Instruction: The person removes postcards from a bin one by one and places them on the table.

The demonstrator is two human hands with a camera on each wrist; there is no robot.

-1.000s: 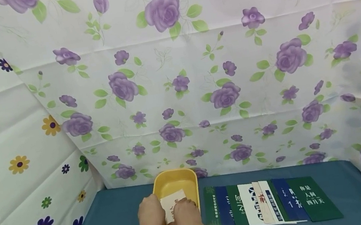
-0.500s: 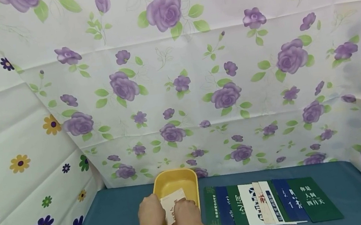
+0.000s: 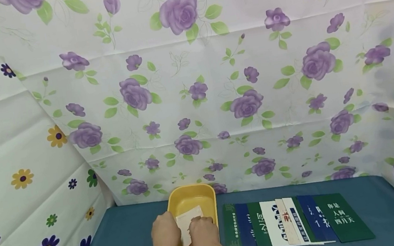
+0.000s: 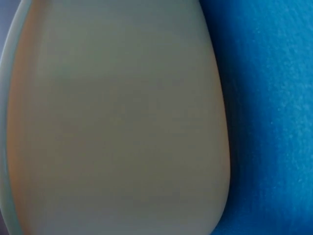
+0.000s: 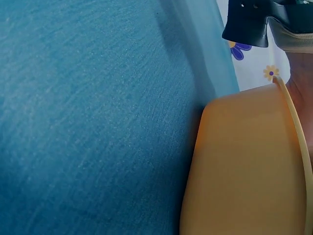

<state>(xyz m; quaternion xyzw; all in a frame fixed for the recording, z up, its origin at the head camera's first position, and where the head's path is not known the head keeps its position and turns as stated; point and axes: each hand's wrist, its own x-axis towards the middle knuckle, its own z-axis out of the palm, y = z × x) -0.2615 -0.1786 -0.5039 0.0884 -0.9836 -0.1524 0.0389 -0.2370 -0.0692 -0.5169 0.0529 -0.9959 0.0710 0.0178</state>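
A pale card (image 3: 188, 215) with faint print lies tilted inside the yellow plastic tray (image 3: 211, 196). My right hand (image 3: 206, 237) reaches over the tray's right side and grips the card, its thumb at the lower left and curled fingers at the upper right. My left hand (image 3: 165, 234) is bent over the tray's left rim, right at the card's left edge. Its fingertips are hidden behind the back of the hand, so I cannot tell what they hold. The tray's outer wall (image 4: 127, 117) fills most of the left wrist view; the right wrist view shows its other side (image 5: 244, 166).
Right of the tray, several overlapping cards lie in a row, among them a white card (image 3: 273, 223) and a dark green card (image 3: 346, 217) with white lettering at the right end. The blue tablecloth (image 3: 122, 238) covers the table. A flowered sheet (image 3: 220, 73) hangs behind.
The card's upper face showed dark red lettering before; now that face looks nearly plain, with only faint print. Both hands and the tray stay almost where they were.
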